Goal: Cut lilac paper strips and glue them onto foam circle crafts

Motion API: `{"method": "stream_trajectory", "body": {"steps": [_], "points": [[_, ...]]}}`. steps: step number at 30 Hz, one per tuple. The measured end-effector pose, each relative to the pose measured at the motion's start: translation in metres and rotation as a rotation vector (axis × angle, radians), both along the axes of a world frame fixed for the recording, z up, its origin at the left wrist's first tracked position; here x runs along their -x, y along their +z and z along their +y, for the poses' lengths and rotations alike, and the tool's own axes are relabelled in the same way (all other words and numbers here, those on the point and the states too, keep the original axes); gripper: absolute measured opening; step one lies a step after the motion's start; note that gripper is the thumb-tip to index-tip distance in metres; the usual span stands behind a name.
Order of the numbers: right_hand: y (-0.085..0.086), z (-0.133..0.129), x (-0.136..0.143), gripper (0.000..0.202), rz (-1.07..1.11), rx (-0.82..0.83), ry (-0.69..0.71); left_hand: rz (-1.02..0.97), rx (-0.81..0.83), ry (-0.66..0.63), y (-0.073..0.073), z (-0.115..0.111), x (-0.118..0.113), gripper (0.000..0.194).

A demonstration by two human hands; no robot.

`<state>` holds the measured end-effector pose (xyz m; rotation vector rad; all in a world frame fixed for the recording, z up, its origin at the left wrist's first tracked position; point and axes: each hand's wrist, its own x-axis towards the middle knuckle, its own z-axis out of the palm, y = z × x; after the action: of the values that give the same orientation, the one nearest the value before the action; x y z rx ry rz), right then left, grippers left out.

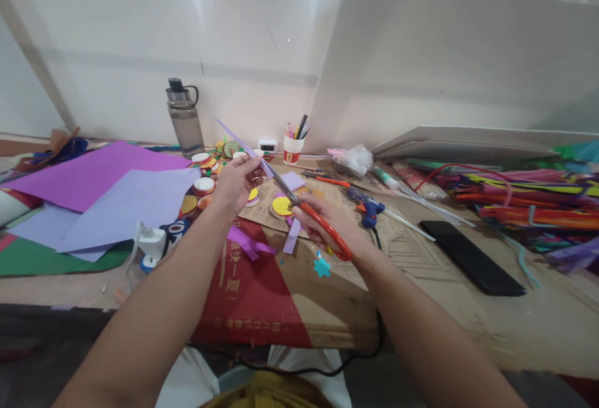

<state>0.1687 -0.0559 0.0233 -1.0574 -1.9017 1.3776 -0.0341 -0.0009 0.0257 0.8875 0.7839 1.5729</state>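
Observation:
Pinched in my left hand (pixel 239 178) is a long thin strip of lavender paper (pixel 237 141), its far end pointing up and left. My right hand (pixel 322 216) grips the red handles of a pair of scissors (pixel 322 224). The blades reach up to the strip close to my left fingertips; whether they are parted is hard to see. Below lie purple paper strips (pixel 248 242), a short lavender strip (pixel 292 237), yellow-topped discs (pixel 281 207) and a teal paper flower (pixel 322 265), on and around a red and brown cardboard sheet (pixel 262 289).
Purple and lavender sheets (pixel 131 202) spread on the left, near a water bottle (pixel 185 121) and a white plug (pixel 152 241). A cup of pens (pixel 293 148) stands at the back. Rightward are a blue glue gun (pixel 370 211), a black phone (pixel 472 258) and colourful pipe cleaners (pixel 528 199).

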Motion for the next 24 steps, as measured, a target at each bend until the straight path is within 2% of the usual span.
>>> {"method": "stream_trajectory", "body": {"steps": [13, 20, 24], "points": [[0.0034, -0.0025, 0.001, 0.033, -0.028, -0.088, -0.031, -0.024, -0.003, 0.004, 0.0011, 0.0008, 0.0018, 0.014], [0.0026, -0.0029, 0.001, 0.036, -0.015, -0.028, 0.004, -0.032, -0.012, 0.026, -0.0012, 0.0048, 0.007, 0.017], [-0.0018, 0.001, -0.0009, 0.039, -0.034, -0.055, 0.03, -0.025, -0.019, 0.001, 0.001, 0.002, 0.0058, 0.016]]}}
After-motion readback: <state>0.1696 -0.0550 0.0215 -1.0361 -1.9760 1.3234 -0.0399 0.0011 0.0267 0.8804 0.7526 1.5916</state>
